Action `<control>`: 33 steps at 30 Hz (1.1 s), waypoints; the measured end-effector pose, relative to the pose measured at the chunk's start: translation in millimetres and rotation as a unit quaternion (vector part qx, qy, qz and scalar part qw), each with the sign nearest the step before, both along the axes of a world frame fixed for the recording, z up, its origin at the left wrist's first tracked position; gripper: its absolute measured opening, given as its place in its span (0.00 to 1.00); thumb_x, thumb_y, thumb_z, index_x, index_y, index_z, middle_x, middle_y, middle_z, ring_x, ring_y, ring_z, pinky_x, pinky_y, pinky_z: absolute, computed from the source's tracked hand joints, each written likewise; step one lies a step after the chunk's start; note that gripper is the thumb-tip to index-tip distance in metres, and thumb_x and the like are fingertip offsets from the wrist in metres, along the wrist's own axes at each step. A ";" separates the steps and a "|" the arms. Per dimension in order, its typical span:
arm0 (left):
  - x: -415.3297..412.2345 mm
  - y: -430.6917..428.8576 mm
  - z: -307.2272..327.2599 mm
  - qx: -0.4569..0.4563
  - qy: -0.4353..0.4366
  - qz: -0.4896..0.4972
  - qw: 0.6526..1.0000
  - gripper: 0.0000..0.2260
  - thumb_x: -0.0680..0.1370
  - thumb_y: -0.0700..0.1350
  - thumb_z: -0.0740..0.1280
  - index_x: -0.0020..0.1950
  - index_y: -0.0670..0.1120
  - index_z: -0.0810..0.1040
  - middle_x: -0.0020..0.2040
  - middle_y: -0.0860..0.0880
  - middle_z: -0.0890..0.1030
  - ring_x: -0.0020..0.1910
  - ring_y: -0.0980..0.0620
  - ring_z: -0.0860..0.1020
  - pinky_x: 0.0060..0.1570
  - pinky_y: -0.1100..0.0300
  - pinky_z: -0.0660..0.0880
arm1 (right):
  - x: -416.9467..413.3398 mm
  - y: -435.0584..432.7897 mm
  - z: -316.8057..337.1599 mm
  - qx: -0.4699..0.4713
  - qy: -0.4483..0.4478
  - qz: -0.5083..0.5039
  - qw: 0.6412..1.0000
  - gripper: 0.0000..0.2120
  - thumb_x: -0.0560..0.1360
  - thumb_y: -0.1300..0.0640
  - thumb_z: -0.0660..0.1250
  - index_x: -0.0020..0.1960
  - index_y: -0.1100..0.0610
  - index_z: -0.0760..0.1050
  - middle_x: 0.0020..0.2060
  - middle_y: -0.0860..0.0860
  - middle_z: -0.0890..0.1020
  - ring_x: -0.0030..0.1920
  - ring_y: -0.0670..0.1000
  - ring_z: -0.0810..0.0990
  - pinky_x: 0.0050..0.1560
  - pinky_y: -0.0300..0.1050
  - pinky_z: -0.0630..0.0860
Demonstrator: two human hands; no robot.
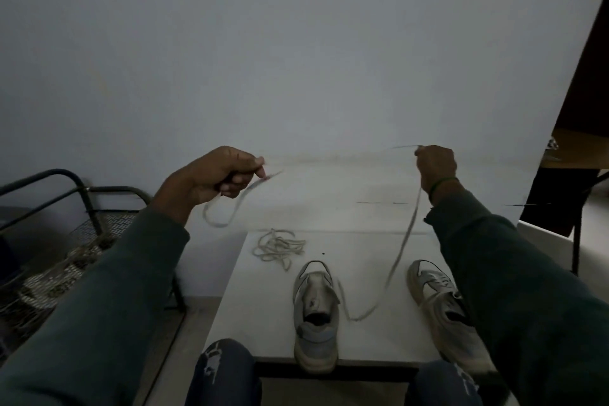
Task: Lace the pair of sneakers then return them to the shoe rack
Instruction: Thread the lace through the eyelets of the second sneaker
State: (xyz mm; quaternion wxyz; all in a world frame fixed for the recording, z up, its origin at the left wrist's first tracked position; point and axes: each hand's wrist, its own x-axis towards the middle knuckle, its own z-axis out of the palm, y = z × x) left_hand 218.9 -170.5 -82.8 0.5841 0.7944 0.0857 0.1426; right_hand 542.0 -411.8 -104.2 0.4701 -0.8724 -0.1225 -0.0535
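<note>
Two grey sneakers stand on a white table (230, 313), toes pointing away from me. One sneaker (315, 313) is in the middle, without laces; the other sneaker (441, 303) is at the right, partly hidden by my right sleeve. My left hand (224, 171) and my right hand (435, 165) are raised above the table and each pinches one end of a long pale lace (403, 244). The lace sags down to the table between the sneakers. A second lace (278, 247) lies bundled on the table behind the middle sneaker.
A black metal shoe rack (82, 208) with mesh shelves stands at the left, holding a patterned shoe (52, 283). A pale wall (296, 59) rises behind the table. Dark wooden furniture (580, 109) and a black frame are at the right. My knees are at the table's near edge.
</note>
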 end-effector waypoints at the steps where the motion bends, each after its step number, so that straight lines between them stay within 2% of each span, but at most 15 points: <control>1: 0.5 1.4 -0.7 -0.018 -0.014 0.003 1.000 0.12 0.73 0.52 0.70 0.38 0.43 0.81 0.24 0.51 0.63 0.18 0.57 0.57 0.22 0.66 0.56 | 7.9 0.7 -2.4 -0.054 -0.010 -0.008 0.998 0.19 0.78 0.53 0.58 0.64 0.63 0.74 0.64 0.62 0.74 0.63 0.63 0.73 0.64 0.56 0.71; 3: 6.4 -2.9 -3.1 0.000 -0.016 0.021 1.000 0.15 0.71 0.56 0.69 0.40 0.43 0.80 0.24 0.51 0.62 0.20 0.56 0.57 0.22 0.66 0.55 | -5.3 6.9 0.8 -0.115 -0.029 0.063 0.991 0.24 0.72 0.51 0.61 0.65 0.62 0.73 0.67 0.60 0.71 0.66 0.62 0.69 0.68 0.56 0.66; 5: 20.4 -14.9 -7.2 0.058 0.003 0.035 0.998 0.15 0.75 0.55 0.66 0.43 0.42 0.79 0.25 0.51 0.62 0.23 0.54 0.56 0.25 0.65 0.54 | -46.9 17.0 10.4 -0.045 -0.028 0.216 0.975 0.26 0.71 0.57 0.67 0.67 0.60 0.71 0.70 0.56 0.69 0.69 0.56 0.66 0.67 0.47 0.66; 6: 29.1 -23.5 -9.4 0.080 0.013 0.033 0.996 0.14 0.78 0.53 0.64 0.44 0.42 0.79 0.26 0.51 0.62 0.25 0.54 0.56 0.26 0.64 0.53 | -72.0 22.5 14.4 -0.015 -0.009 0.299 0.954 0.25 0.72 0.60 0.68 0.69 0.58 0.70 0.69 0.53 0.70 0.67 0.52 0.68 0.62 0.42 0.69; 8: 44.6 -40.3 -11.6 0.105 0.023 0.026 0.994 0.15 0.80 0.53 0.62 0.43 0.42 0.79 0.26 0.51 0.63 0.26 0.53 0.57 0.27 0.63 0.54 | -114.7 36.1 17.1 -0.040 0.033 0.444 0.894 0.19 0.76 0.57 0.66 0.66 0.53 0.72 0.63 0.49 0.77 0.62 0.49 0.74 0.55 0.44 0.72; 10: 56.5 -51.6 -14.5 0.109 0.027 0.020 0.993 0.16 0.80 0.53 0.63 0.39 0.42 0.76 0.26 0.50 0.64 0.26 0.53 0.57 0.27 0.62 0.56 | -139.4 48.6 7.0 -0.069 0.056 0.517 0.852 0.08 0.77 0.55 0.65 0.55 0.52 0.77 0.52 0.50 0.83 0.54 0.50 0.81 0.53 0.51 0.74; 13: 63.9 -53.3 -21.3 0.106 0.039 0.018 0.993 0.16 0.80 0.52 0.64 0.39 0.42 0.75 0.26 0.51 0.64 0.26 0.53 0.58 0.27 0.61 0.57 | -140.9 52.9 -11.9 -0.013 0.046 0.487 0.872 0.08 0.77 0.55 0.65 0.44 0.57 0.79 0.32 0.51 0.76 0.34 0.52 0.76 0.41 0.47 0.74; 15: 62.4 -48.7 -27.5 0.102 0.053 0.009 0.993 0.13 0.80 0.49 0.64 0.46 0.40 0.80 0.26 0.52 0.63 0.25 0.54 0.57 0.26 0.63 0.56 | -124.9 44.9 -22.9 0.030 0.062 0.456 0.887 0.11 0.78 0.53 0.63 0.44 0.60 0.80 0.28 0.50 0.69 0.30 0.51 0.69 0.36 0.43 0.70; 19: 53.0 -30.4 -51.2 0.097 0.077 0.011 0.992 0.12 0.80 0.46 0.63 0.47 0.39 0.82 0.25 0.53 0.62 0.25 0.54 0.57 0.26 0.63 0.56 | -75.3 17.5 -44.6 0.122 0.133 0.340 0.923 0.12 0.78 0.55 0.62 0.40 0.59 0.78 0.28 0.50 0.67 0.30 0.51 0.67 0.35 0.42 0.66; 23: 56.7 -18.0 -77.9 0.011 0.063 -0.003 0.998 0.15 0.78 0.51 0.63 0.48 0.40 0.81 0.28 0.51 0.60 0.24 0.56 0.56 0.24 0.64 0.56 | -45.7 -2.1 -63.2 0.063 0.133 0.284 0.948 0.12 0.78 0.52 0.61 0.42 0.57 0.80 0.35 0.50 0.76 0.37 0.48 0.76 0.40 0.44 0.69; 27: 71.6 -16.6 -106.3 -0.015 0.046 0.010 0.999 0.13 0.81 0.48 0.60 0.45 0.41 0.79 0.28 0.50 0.61 0.22 0.55 0.57 0.24 0.65 0.58 | -16.3 1.7 -83.6 0.124 0.130 0.140 0.974 0.12 0.77 0.58 0.62 0.37 0.59 0.78 0.37 0.55 0.79 0.37 0.52 0.76 0.38 0.45 0.69; 28: 75.0 -15.1 -113.4 -0.020 0.040 0.024 0.999 0.13 0.81 0.48 0.60 0.45 0.41 0.79 0.28 0.50 0.61 0.22 0.55 0.57 0.24 0.65 0.58 | -6.2 3.3 -89.9 0.088 0.107 0.102 0.985 0.11 0.77 0.58 0.62 0.40 0.61 0.78 0.41 0.58 0.81 0.40 0.55 0.78 0.42 0.49 0.74; 30: 84.9 -12.0 -129.4 -0.026 0.038 0.044 0.998 0.14 0.82 0.48 0.60 0.44 0.41 0.79 0.28 0.50 0.61 0.22 0.55 0.57 0.25 0.65 0.57 | 3.5 5.0 -102.2 -0.097 0.076 0.042 0.991 0.14 0.76 0.55 0.59 0.55 0.62 0.77 0.56 0.61 0.79 0.54 0.60 0.77 0.57 0.56 0.75; 32: 98.9 -16.2 -144.5 0.006 0.062 0.054 0.997 0.16 0.81 0.50 0.61 0.40 0.42 0.79 0.26 0.51 0.62 0.23 0.55 0.58 0.25 0.65 0.56 | -7.5 12.1 -112.6 -0.267 0.048 0.095 0.958 0.27 0.73 0.53 0.61 0.71 0.58 0.65 0.69 0.59 0.67 0.69 0.62 0.65 0.68 0.61 0.61; 33: 106.8 -21.9 -150.2 0.040 0.081 0.052 0.995 0.17 0.80 0.52 0.62 0.38 0.43 0.79 0.24 0.52 0.63 0.23 0.55 0.59 0.25 0.65 0.56 | -21.0 18.8 -114.1 -0.276 0.041 0.179 0.944 0.34 0.71 0.52 0.63 0.75 0.56 0.57 0.74 0.57 0.61 0.73 0.60 0.58 0.70 0.57 0.56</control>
